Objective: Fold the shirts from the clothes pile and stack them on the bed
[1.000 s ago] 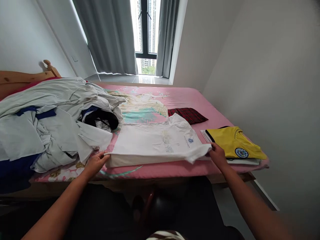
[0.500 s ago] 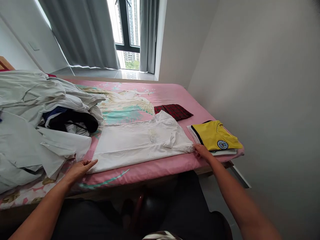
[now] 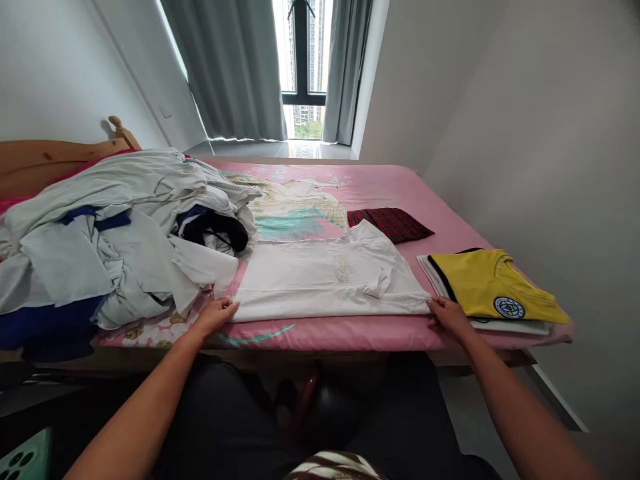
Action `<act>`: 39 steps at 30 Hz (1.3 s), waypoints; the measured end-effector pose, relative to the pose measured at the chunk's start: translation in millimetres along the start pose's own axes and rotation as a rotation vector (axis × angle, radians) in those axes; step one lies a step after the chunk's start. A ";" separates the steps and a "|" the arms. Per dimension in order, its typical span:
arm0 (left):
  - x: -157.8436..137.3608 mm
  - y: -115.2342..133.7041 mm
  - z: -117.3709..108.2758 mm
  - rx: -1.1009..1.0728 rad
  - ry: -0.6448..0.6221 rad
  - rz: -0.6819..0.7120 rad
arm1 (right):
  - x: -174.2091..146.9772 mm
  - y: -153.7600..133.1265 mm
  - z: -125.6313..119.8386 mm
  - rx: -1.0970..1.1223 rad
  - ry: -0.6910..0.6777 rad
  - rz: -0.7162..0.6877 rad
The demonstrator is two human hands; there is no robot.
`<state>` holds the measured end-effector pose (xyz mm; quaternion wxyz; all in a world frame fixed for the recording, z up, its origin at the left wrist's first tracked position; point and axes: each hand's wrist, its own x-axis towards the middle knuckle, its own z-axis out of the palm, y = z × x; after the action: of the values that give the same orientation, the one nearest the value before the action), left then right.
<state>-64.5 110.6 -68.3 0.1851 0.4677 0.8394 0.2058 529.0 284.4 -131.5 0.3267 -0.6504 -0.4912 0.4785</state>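
Note:
A white T-shirt [image 3: 300,273] lies flat on the bed, its near side folded over in a long straight strip, faint print facing up. My left hand [image 3: 216,316] is closed on the near left corner at the hem, thumb and fingers pinched together. At the shirt's near right corner, by the sleeve end, my right hand [image 3: 450,315] pinches the cloth. Just right of that hand sits a stack of folded clothes topped by a yellow shirt [image 3: 480,283] with a round badge.
A large heap of white and blue clothes [image 3: 125,233] covers the bed's left side. Beyond the T-shirt lies a folded red plaid cloth [image 3: 393,223]. The pink bed sheet [image 3: 370,187] reaches back toward the window. A green phone [image 3: 27,457] shows at lower left.
My view has swung left, so things appear further right and more of the clothes heap shows. Both hands still pinch the T-shirt's near corners, and its near edge looks straighter.

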 end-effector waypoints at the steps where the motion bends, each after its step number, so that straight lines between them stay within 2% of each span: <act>1: 0.8 -3.3 1.5 0.019 -0.034 0.009 | -2.5 0.1 -2.0 -0.033 0.001 -0.016; 4: 5.1 -14.8 7.8 0.119 -0.120 0.011 | -13.5 1.0 -5.2 -0.111 -0.012 0.024; 7: 9.0 -21.7 13.3 0.200 -0.140 -0.019 | -22.8 2.0 -2.4 -0.096 -0.024 0.087; 9: 9.4 -21.1 15.2 0.248 -0.148 -0.032 | -25.2 2.3 1.4 -0.116 0.005 0.060; 12: 7.9 -17.4 17.8 0.331 -0.124 -0.036 | -25.0 4.0 7.3 -0.183 0.120 0.014; 15: 7.2 -19.1 22.2 0.348 -0.011 0.015 | -26.4 7.2 11.6 -0.232 0.237 -0.036; 19: 4.8 -21.9 28.5 0.369 0.251 0.249 | -39.3 6.0 16.8 -0.512 0.455 -0.209; 22: -6.2 -3.7 37.6 0.336 0.404 0.473 | -56.1 -2.4 27.2 -0.634 0.555 -0.452; 24: -18.7 20.8 51.1 0.259 0.387 0.653 | -66.8 -7.9 39.5 -0.641 0.496 -0.653; 27: -38.0 60.4 81.8 0.249 0.223 0.869 | -74.6 -4.8 59.7 -0.704 0.297 -0.844; 28: -42.8 69.9 92.7 0.286 0.179 0.879 | -74.3 0.8 64.5 -0.748 0.269 -0.857; 30: -48.4 79.4 111.7 0.370 0.132 0.790 | -70.4 16.6 68.9 -0.835 0.283 -0.827; 33: -47.4 74.6 127.4 0.429 0.099 0.604 | -63.7 37.7 65.9 -0.882 0.349 -0.756; 35: -44.1 70.4 129.4 0.408 0.082 0.541 | -63.2 40.8 63.8 -0.873 0.373 -0.744; 37: -41.9 75.4 128.6 0.342 0.107 0.535 | -65.7 36.1 65.0 -0.840 0.391 -0.755; 39: -42.4 93.8 129.5 0.248 0.147 0.634 | -68.5 29.9 69.3 -0.801 0.383 -0.792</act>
<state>88.1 141.2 -124.3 -0.0070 0.7080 0.6821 0.1828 469.3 206.9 -160.3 0.2924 -0.5650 -0.7710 -0.0281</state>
